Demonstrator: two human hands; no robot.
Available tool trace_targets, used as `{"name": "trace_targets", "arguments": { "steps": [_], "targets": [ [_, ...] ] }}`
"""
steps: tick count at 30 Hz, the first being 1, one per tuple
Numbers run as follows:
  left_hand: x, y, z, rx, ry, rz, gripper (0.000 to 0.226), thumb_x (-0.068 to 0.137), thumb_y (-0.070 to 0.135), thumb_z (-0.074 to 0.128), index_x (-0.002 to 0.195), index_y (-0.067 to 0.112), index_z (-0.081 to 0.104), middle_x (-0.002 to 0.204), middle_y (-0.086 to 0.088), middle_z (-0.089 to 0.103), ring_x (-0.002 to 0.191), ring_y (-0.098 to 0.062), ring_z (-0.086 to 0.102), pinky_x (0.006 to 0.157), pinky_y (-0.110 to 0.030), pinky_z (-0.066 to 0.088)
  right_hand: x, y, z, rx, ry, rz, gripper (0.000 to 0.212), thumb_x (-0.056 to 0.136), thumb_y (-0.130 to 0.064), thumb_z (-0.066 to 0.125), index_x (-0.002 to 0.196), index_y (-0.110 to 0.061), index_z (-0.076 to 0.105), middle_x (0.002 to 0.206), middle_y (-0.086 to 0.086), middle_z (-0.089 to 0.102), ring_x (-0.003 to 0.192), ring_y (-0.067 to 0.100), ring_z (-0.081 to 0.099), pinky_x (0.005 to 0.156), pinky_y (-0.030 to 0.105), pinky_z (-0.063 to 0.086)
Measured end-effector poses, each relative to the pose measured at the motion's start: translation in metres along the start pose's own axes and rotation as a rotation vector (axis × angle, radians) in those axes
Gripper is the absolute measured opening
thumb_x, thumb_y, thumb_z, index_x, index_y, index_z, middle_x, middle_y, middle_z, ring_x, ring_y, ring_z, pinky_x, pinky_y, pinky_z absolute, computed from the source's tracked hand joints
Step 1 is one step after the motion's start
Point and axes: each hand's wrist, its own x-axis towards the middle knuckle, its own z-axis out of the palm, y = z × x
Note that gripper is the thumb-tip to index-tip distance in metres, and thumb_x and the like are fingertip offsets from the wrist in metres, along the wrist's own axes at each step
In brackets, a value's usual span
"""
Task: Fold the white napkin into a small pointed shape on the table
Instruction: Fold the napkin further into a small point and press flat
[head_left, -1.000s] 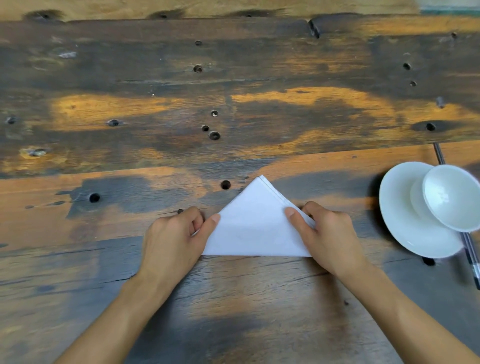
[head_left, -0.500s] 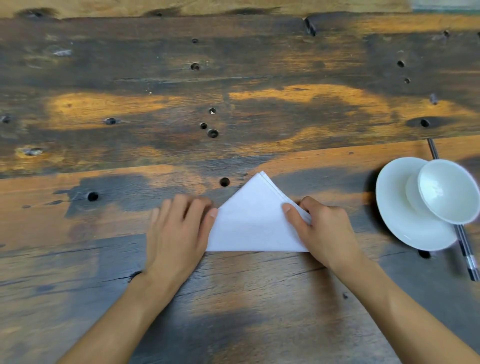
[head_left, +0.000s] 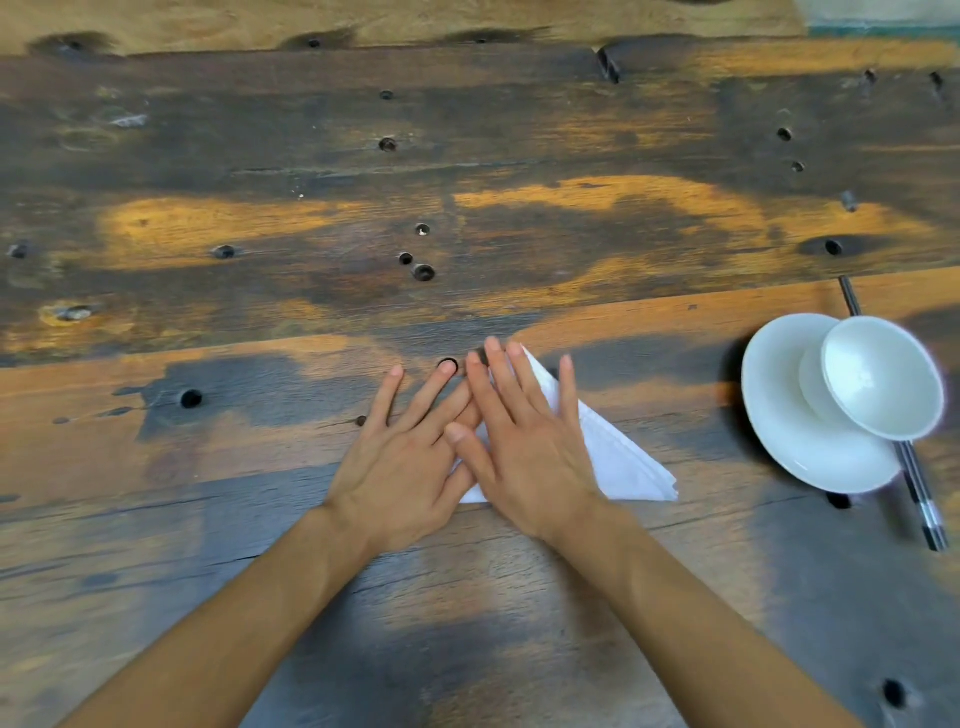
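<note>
Bare left hand (head_left: 402, 467), bare right hand (head_left: 524, 457)

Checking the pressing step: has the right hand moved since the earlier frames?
Yes. The right hand slid left, away from the white saucer, from the napkin's right edge to lie flat over its middle.

The worn brown wooden surface (head_left: 519, 597) is lit softly and evenly. A dim shadow is cast left of the white round saucer (head_left: 789, 441). The fingers (head_left: 568, 389) are slightly blurred; plank lines are bowed near the edges.
</note>
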Motion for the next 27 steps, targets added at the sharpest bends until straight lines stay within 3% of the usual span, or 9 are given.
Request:
{"name": "trace_targets", "arguments": {
  "steps": [2,6,11,14,17,21,25,27],
  "targets": [
    [-0.001,-0.001,0.001,-0.003,-0.004,-0.004,0.065,0.106,0.052,0.018,0.162,0.021,0.013,0.17,0.005,0.01,0.157,-0.02,0.005,0.123,-0.06,0.013,-0.004,0.017,0.003,-0.065,-0.064,-0.022,0.073,0.102,-0.062,0.013,0.16,-0.019,0.021,0.168,0.003,0.015,0.156,0.021,0.007,0.121,0.063,0.001],
    [0.0,-0.001,-0.001,0.01,-0.002,0.015,0.065,0.106,0.051,0.02,0.162,0.018,0.016,0.17,0.004,0.011,0.157,-0.022,0.006,0.123,-0.061,0.012,-0.03,0.067,-0.007,-0.171,-0.087,0.023,0.068,0.103,-0.058,0.015,0.161,-0.023,0.013,0.169,0.001,0.009,0.156,0.022,0.006,0.121,0.061,-0.005],
    [0.003,0.004,-0.009,0.061,-0.018,0.035,0.066,0.104,0.049,0.024,0.158,0.01,0.029,0.168,-0.006,0.019,0.155,-0.031,0.019,0.119,-0.066,0.017,-0.035,0.07,-0.01,-0.185,-0.092,0.036,0.065,0.105,-0.052,0.015,0.162,-0.02,0.011,0.169,0.005,0.01,0.156,0.026,0.006,0.12,0.064,-0.003],
    [0.023,-0.011,-0.025,0.146,0.002,0.276,0.073,0.104,0.055,0.028,0.156,0.003,0.031,0.168,-0.015,0.013,0.156,-0.031,0.013,0.12,-0.066,0.013,-0.033,0.072,-0.011,-0.189,-0.088,-0.011,0.065,0.105,-0.051,0.017,0.161,-0.017,0.014,0.168,0.01,0.013,0.155,0.028,0.009,0.119,0.066,0.001],
    [0.049,-0.033,-0.035,0.199,-0.102,0.54,0.084,0.102,0.068,0.022,0.162,0.011,0.007,0.17,-0.011,-0.003,0.157,-0.025,-0.004,0.124,-0.059,0.002,-0.021,0.083,-0.015,-0.209,-0.131,-0.126,0.068,0.105,-0.054,0.013,0.161,-0.016,0.015,0.168,0.014,0.01,0.156,0.027,0.007,0.119,0.066,0.002],
    [0.039,-0.028,-0.02,0.115,-0.192,0.361,0.105,0.087,0.088,0.023,0.162,0.019,-0.003,0.169,-0.013,-0.011,0.156,-0.026,-0.015,0.123,-0.06,-0.005,0.014,0.108,-0.027,-0.273,-0.169,-0.272,0.076,0.103,-0.061,0.015,0.161,-0.012,0.016,0.168,0.01,0.01,0.156,0.025,0.006,0.121,0.062,-0.002],
    [0.017,-0.003,-0.014,0.048,-0.098,0.044,0.121,0.075,0.096,0.032,0.16,0.011,0.02,0.169,-0.018,0.007,0.157,-0.033,0.004,0.118,-0.071,0.01,0.043,0.101,-0.032,-0.236,-0.038,-0.093,0.076,0.103,-0.058,0.019,0.16,-0.008,0.015,0.168,0.011,0.011,0.156,0.026,0.007,0.122,0.06,-0.003],
    [0.012,0.003,-0.013,-0.004,-0.067,-0.029,0.122,0.073,0.097,0.033,0.159,0.01,0.026,0.168,-0.02,0.012,0.156,-0.036,0.008,0.117,-0.072,0.012,0.033,0.084,-0.027,-0.138,0.033,-0.072,0.072,0.104,-0.052,0.025,0.16,-0.007,0.015,0.168,0.011,0.01,0.156,0.025,0.007,0.123,0.057,0.001]
  ]
}}
